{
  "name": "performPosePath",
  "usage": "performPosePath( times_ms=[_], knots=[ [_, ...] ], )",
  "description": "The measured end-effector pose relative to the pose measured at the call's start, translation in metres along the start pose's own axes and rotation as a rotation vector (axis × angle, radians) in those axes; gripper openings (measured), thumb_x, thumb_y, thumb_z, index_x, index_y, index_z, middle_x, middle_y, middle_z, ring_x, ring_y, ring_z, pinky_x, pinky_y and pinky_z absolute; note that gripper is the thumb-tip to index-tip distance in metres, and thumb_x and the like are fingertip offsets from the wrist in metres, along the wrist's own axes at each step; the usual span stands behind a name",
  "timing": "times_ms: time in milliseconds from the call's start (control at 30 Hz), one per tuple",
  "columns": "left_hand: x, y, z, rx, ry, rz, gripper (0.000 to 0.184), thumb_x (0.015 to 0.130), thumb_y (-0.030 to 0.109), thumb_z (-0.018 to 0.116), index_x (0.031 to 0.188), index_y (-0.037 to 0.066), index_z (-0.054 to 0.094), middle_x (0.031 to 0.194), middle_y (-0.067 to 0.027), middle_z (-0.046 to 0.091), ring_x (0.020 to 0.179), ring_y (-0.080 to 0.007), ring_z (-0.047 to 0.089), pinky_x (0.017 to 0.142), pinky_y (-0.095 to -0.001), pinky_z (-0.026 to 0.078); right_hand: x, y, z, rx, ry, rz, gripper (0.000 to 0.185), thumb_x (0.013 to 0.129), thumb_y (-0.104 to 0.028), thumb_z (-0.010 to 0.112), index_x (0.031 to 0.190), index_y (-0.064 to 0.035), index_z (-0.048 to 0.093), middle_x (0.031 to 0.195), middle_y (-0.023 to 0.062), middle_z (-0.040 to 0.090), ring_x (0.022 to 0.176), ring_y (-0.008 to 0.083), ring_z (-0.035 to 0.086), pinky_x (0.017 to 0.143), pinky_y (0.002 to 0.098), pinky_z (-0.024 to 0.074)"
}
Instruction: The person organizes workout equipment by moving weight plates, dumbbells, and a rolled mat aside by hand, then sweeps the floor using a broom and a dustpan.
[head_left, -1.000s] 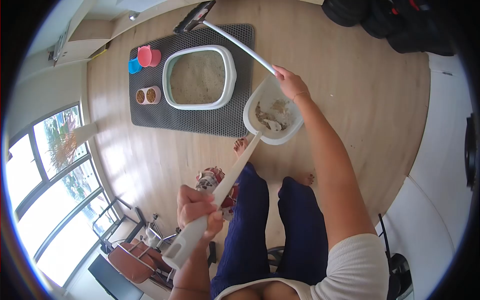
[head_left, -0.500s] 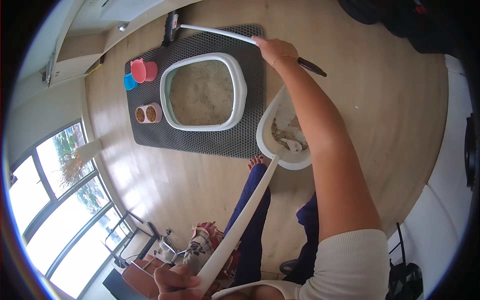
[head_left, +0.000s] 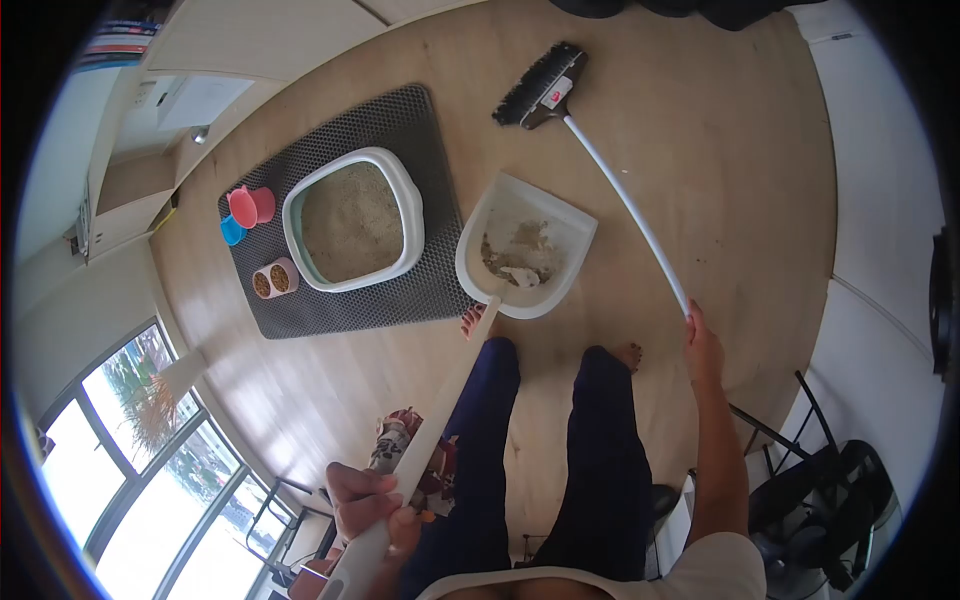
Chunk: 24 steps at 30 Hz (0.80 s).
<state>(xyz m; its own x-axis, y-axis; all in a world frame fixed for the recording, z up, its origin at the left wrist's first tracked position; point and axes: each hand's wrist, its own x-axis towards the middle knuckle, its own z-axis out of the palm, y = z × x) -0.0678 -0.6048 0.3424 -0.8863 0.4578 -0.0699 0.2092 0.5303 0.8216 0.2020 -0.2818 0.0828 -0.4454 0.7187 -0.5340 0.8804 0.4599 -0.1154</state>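
Observation:
My left hand (head_left: 370, 508) is closed round the long white handle of the dustpan (head_left: 572, 218). The dustpan rests on the floor beside the dark mat, with grey-brown debris (head_left: 528, 250) and a whitish piece in it. Out to the right, my right hand (head_left: 704, 345) grips the white stick of the broom (head_left: 625, 200). The broom's black-bristled head (head_left: 545, 88) lies beyond the dustpan, apart from it. A patterned cloth (head_left: 435, 480) shows near my left hand.
A litter box (head_left: 410, 230) stands on the dark mat (head_left: 345, 120) with a pink container (head_left: 251, 206), a blue one (head_left: 233, 231) and a double food bowl (head_left: 276, 279). Black chairs (head_left: 830, 500) are at lower right, windows (head_left: 150, 410) at left. My feet are behind the dustpan.
My right hand has moved right and back toward my body. The broom head has swung from beyond the mat's far left to the floor beyond the dustpan. The whole view has shifted.

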Motion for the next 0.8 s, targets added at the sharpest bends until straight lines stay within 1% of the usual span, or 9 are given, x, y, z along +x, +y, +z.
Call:
performPosePath(
  times_ms=[100, 167, 200, 300, 400, 467, 633, 667, 800],
  knots=[
    [0.009, 0.012, 0.008, 0.14, -0.129, 0.15, 0.025, 0.081, 0.029, 0.065, 0.088, 0.011, 0.048, 0.081, -0.0084, 0.047, 0.068, -0.0172, 0.046, 0.059, -0.0277, 0.042, -0.061, 0.019, -0.037, -0.031, -0.107, 0.163, 0.036, 0.095, -0.027, 0.04, 0.13, -0.0285, 0.042, 0.085, 0.015, 0.064, 0.073, 0.0363, 0.061, 0.066, 0.0449, 0.0477],
    [0.005, 0.018, 0.016, 0.11, -0.13, 0.131, 0.023, 0.079, 0.026, 0.066, 0.087, 0.012, 0.049, 0.08, -0.0081, 0.047, 0.069, -0.0178, 0.045, 0.058, -0.0295, 0.041, -0.079, 0.01, -0.058, 0.027, 0.077, -0.019, 0.038, 0.092, -0.026, 0.046, 0.13, -0.0287, 0.043, 0.078, 0.0154, 0.063, 0.068, 0.0335, 0.062, 0.062, 0.0425, 0.0492],
    [0.001, 0.02, 0.019, 0.1, -0.129, 0.113, 0.023, 0.08, 0.028, 0.064, 0.086, 0.011, 0.049, 0.079, -0.0082, 0.047, 0.07, -0.0181, 0.043, 0.058, -0.0296, 0.038, -0.076, 0.0, -0.068, -0.028, 0.051, -0.003, 0.038, 0.091, -0.025, 0.047, 0.129, -0.0286, 0.044, 0.075, 0.015, 0.062, 0.067, 0.0325, 0.062, 0.061, 0.0425, 0.049],
    [-0.003, 0.022, 0.023, 0.119, -0.134, 0.117, 0.023, 0.08, 0.028, 0.062, 0.084, 0.009, 0.05, 0.078, -0.0084, 0.047, 0.073, -0.0189, 0.041, 0.058, -0.03, 0.035, -0.008, -0.059, -0.077, -0.027, 0.067, -0.057, 0.036, 0.091, -0.025, 0.047, 0.128, -0.0287, 0.045, 0.068, 0.0136, 0.06, 0.064, 0.0313, 0.061, 0.059, 0.0439, 0.0483],
    [-0.004, 0.023, 0.024, 0.125, -0.117, 0.098, 0.022, 0.08, 0.025, 0.062, 0.083, 0.007, 0.05, 0.079, -0.0084, 0.047, 0.076, -0.0189, 0.041, 0.063, -0.03, 0.037, 0.072, -0.116, -0.087, -0.021, -0.065, -0.023, 0.033, 0.095, -0.035, 0.032, 0.127, -0.0338, 0.042, 0.076, 0.0129, 0.063, 0.072, 0.0326, 0.063, 0.064, 0.0437, 0.0503],
    [-0.002, 0.03, 0.024, 0.117, -0.152, 0.069, 0.021, 0.08, 0.023, 0.062, 0.083, 0.007, 0.05, 0.08, -0.0082, 0.047, 0.077, -0.0183, 0.041, 0.064, -0.0299, 0.037, 0.101, -0.117, -0.096, 0.015, -0.086, 0.008, 0.033, 0.096, -0.038, 0.03, 0.127, -0.0353, 0.041, 0.081, 0.0118, 0.064, 0.076, 0.0313, 0.064, 0.067, 0.0428, 0.0509],
    [-0.005, 0.035, 0.019, 0.112, -0.209, 0.02, 0.017, 0.08, 0.018, 0.062, 0.086, 0.006, 0.051, 0.084, -0.0074, 0.044, 0.079, -0.0172, 0.041, 0.068, -0.0291, 0.037, 0.086, -0.049, -0.117, 0.005, -0.149, 0.121, 0.033, 0.095, -0.041, 0.029, 0.127, -0.0386, 0.039, 0.088, 0.0093, 0.066, 0.08, 0.0304, 0.064, 0.07, 0.043, 0.051],
    [-0.007, 0.032, 0.02, 0.142, -0.181, 0.024, 0.02, 0.073, 0.014, 0.067, 0.085, 0.007, 0.052, 0.083, -0.0096, 0.046, 0.075, -0.0199, 0.047, 0.065, -0.0322, 0.042, 0.079, -0.035, -0.119, -0.004, -0.164, 0.151, 0.033, 0.095, -0.041, 0.029, 0.127, -0.0393, 0.039, 0.09, 0.0093, 0.066, 0.08, 0.0306, 0.064, 0.07, 0.0428, 0.0511],
    [-0.013, 0.039, 0.024, 0.091, -0.117, -0.05, 0.019, 0.075, 0.012, 0.065, 0.086, 0.005, 0.052, 0.085, -0.0097, 0.045, 0.077, -0.0202, 0.047, 0.068, -0.0326, 0.042, 0.051, 0.023, -0.097, 0.051, -0.125, 0.23, 0.033, 0.095, -0.041, 0.031, 0.127, -0.0401, 0.038, 0.095, 0.0092, 0.066, 0.084, 0.0309, 0.064, 0.07, 0.0422, 0.0515]
  ],
)
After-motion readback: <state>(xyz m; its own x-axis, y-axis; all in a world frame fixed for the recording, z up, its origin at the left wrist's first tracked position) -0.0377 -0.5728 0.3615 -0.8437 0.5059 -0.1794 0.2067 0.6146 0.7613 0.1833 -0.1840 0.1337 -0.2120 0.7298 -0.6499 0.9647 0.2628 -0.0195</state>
